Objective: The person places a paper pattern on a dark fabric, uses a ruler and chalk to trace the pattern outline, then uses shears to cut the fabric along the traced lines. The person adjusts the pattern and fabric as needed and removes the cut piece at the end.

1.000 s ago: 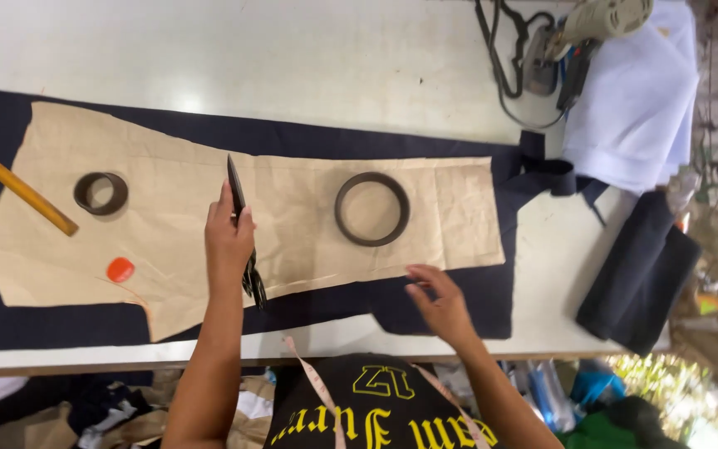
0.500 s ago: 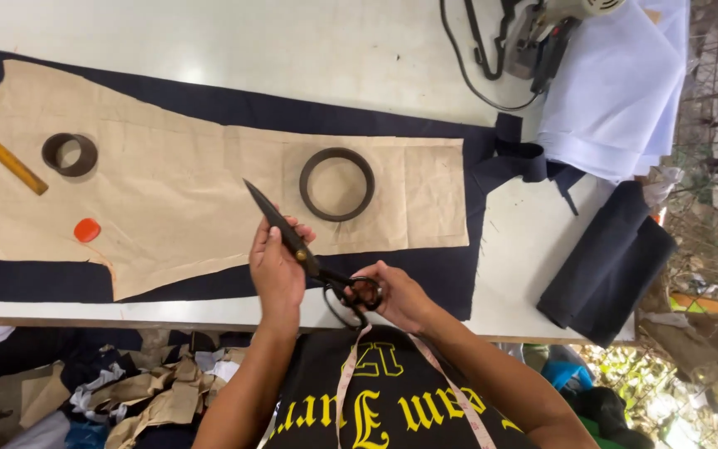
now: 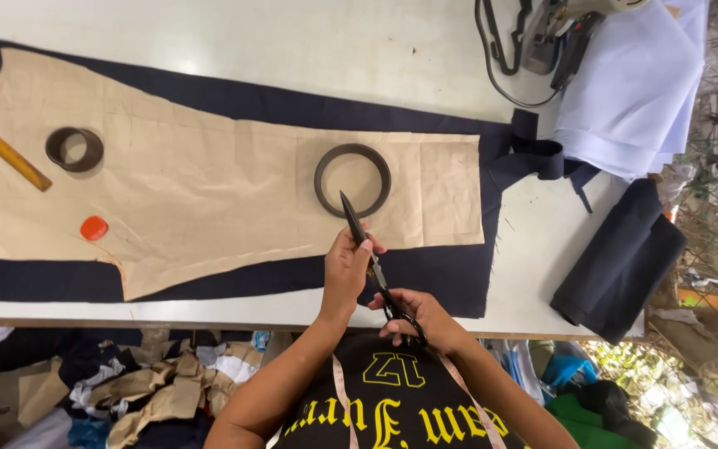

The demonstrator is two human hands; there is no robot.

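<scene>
At the near edge of the white worktable (image 3: 209, 50), just right of centre, a pair of long dark-bladed metal scissors (image 3: 373, 264) lies slanted between both hands, its closed tip pointing toward 11 o'clock and its handle loops toward 5 o'clock. The left hand (image 3: 346, 268) is curled around the blades near their middle, thumb and fingers wrapped from the left side, so the tip sticks out beyond the knuckles. The right hand (image 3: 415, 318) grips the handle end, fingers closed about the loops; whether they pass through the loops I cannot tell. The 2 hands sit close together, with a short stretch of bare blade showing between them.

The scissor tip overlaps the lower rim of a large dark ring-shaped weight (image 3: 352, 180), which rests on a tan paper pattern piece (image 3: 201, 191). Under the pattern lies a sheet of dark navy fabric (image 3: 425, 274), showing along its edges. At 9 o'clock from the large ring sit a smaller dark ring weight (image 3: 74, 150), a small orange disc (image 3: 94, 227) and a yellow wooden stick (image 3: 2, 148). At 1 o'clock are a pale blue folded cloth (image 3: 633, 91) and a grey electric cutting tool with black cable (image 3: 554, 33). At 3 o'clock a folded bundle of dark fabric (image 3: 621, 262) hangs over the table's end.
</scene>
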